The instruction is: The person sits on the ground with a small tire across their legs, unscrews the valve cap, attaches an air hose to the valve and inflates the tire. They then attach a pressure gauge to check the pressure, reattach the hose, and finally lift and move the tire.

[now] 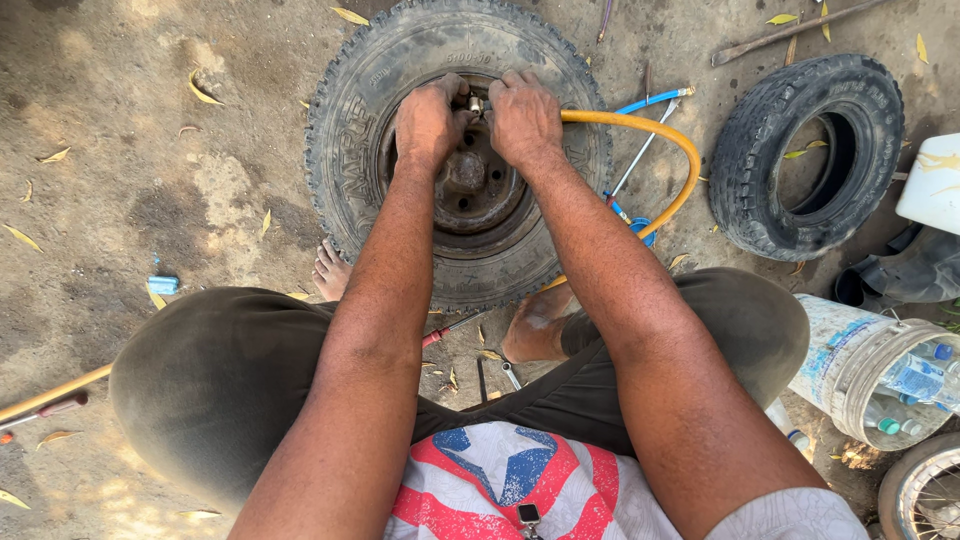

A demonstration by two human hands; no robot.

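Note:
A large black tyre [350,150] on a rusty steel rim [480,200] lies flat on the dirt in front of me. Both hands meet at the rim's far edge, over a small metal valve fitting [475,103]. My left hand [430,120] is curled at the fitting. My right hand [522,118] grips the end of a yellow air hose [665,140], which loops right and back toward my foot. The fingertips hide how the hose end meets the valve.
A smaller bare tyre [760,150] lies at the right. A dirty plastic bucket [850,360] with bottles lies on its side lower right, a spoked wheel [925,495] beside it. A blue-handled tool [650,100], a wrench [510,375] and sticks lie on the ground.

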